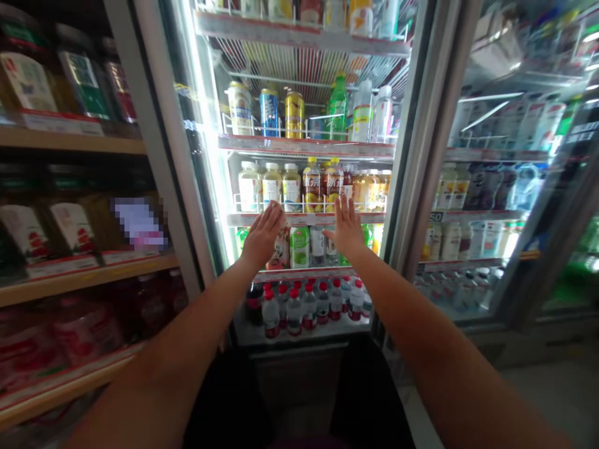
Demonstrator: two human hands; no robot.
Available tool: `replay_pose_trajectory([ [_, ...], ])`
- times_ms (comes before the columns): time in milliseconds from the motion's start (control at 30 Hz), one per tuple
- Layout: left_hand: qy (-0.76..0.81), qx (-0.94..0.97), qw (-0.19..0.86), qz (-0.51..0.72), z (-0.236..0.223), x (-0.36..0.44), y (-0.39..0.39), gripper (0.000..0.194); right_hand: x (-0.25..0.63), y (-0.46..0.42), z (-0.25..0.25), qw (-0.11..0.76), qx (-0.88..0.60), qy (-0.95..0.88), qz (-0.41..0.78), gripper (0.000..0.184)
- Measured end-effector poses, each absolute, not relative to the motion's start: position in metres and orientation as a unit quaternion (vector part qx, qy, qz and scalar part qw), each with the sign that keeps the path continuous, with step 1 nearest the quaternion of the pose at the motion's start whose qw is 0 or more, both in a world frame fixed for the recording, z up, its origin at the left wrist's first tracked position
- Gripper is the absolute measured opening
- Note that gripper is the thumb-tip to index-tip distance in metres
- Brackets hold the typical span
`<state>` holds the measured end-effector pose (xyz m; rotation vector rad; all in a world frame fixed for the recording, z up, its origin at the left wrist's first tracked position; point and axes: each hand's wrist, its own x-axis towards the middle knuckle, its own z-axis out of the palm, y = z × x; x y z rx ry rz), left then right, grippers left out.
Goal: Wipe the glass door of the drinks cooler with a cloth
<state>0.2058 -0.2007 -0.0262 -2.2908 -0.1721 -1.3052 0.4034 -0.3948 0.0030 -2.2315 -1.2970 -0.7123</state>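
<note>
Nearest, at the lower edge, black trouser legs (224,399), with a bare left forearm (173,355) and a bare right forearm (435,337) stretched forward on either side. Farther on, left hand (265,236) raised, back toward the view, fingers straight and close together, nothing gripped; right hand (349,232) well apart from it, fingers straight and fanned out, likewise empty. Both in front of a lit drinks refrigerator (433,125), level with the rail (309,219) of a middle shelf; cannot tell whether touching anything.

Low in the refrigerator, red-capped clear bottles (294,312) crowded together, with a dark bottle (254,305) at their left. One shelf up, partly covered by both hands, a green-labelled bottle (299,248) in the gap between them, and a clear bottle (317,244) just beside it. Above the rail, near the fingertips: white-capped bottles (248,187) at left, yellow-capped iced tea bottles (311,181) in the middle, orange-yellow bottles (372,187) at right. Higher, well above the hands, a blue can (269,112) between a pale can (240,109) and a gold can (294,115), then a green bottle (337,103). Topmost, more containers (361,19), cut off by the upper edge.

Off to the left, dim wooden shelving (70,140); off to the right, blurred, a neighbouring refrigerator (500,216), also stocked with bottles.
</note>
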Motion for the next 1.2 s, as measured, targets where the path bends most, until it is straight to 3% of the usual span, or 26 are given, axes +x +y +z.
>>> replay_pose_trajectory([
  [733, -0.091, -0.839, 0.225, -0.487, -0.025, 0.198, -0.198, 0.090, 0.404, -0.396, 0.002, 0.222, -0.807, -0.477, -0.267, 0.119],
  [900, -0.085, -0.835, 0.232, -0.492, -0.015, 0.198, -0.195, 0.082, 0.403, -0.396, 0.002, 0.223, -0.810, -0.474, -0.264, 0.111],
  [1200, -0.100, -0.837, 0.212, -0.495, -0.029, 0.192, -0.193, 0.076, 0.403, -0.396, 0.002, 0.222, -0.812, -0.474, -0.259, 0.116],
])
